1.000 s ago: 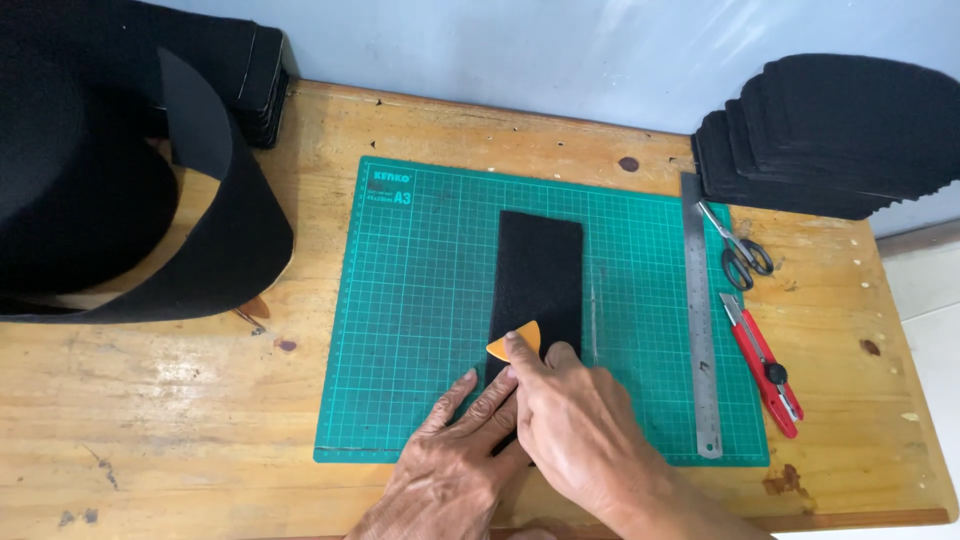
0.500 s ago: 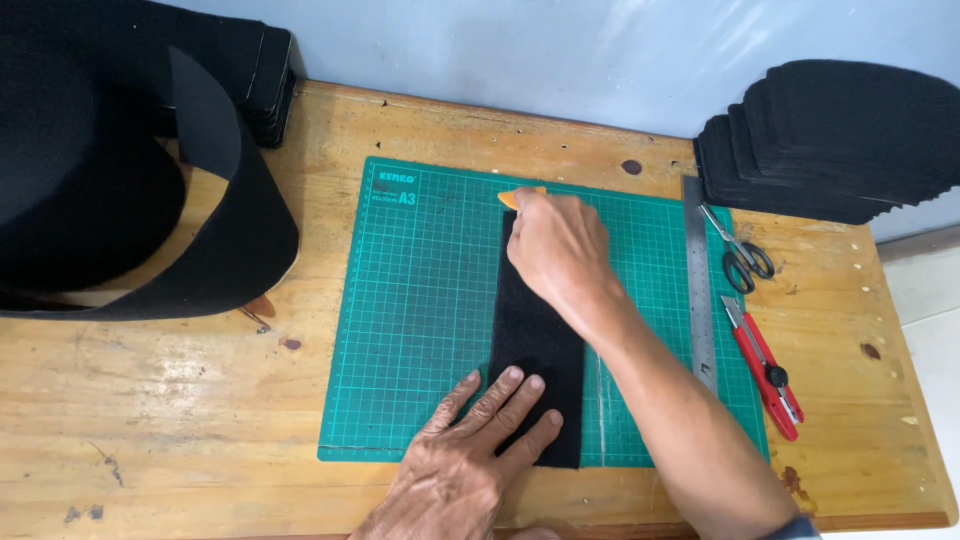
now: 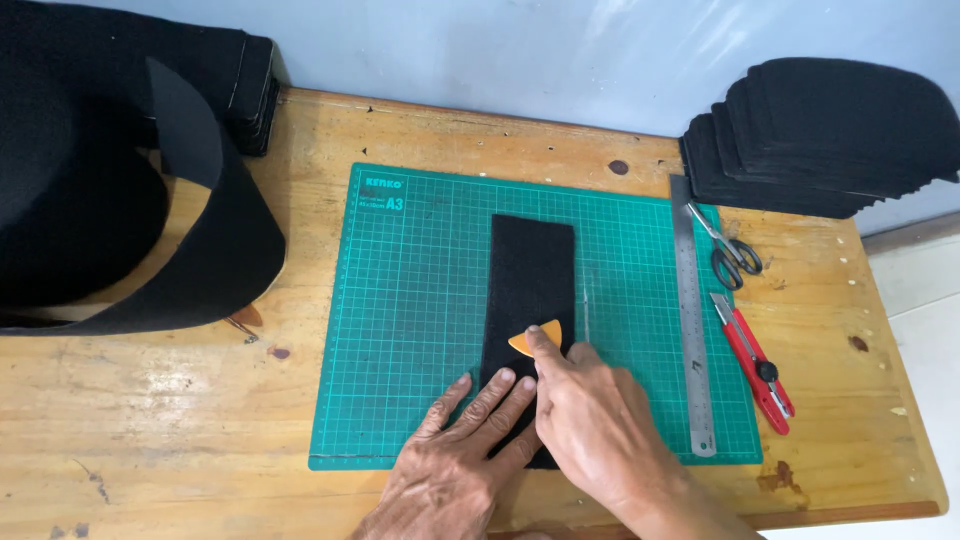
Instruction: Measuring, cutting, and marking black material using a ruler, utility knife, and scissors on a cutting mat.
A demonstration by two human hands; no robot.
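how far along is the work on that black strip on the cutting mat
Done: a black strip lies flat and straight on the green cutting mat. In hand: the left hand pins its near end while the right hand presses an orange scraper on it. Left: the steel ruler, red knife and scissors lie untouched alongside.
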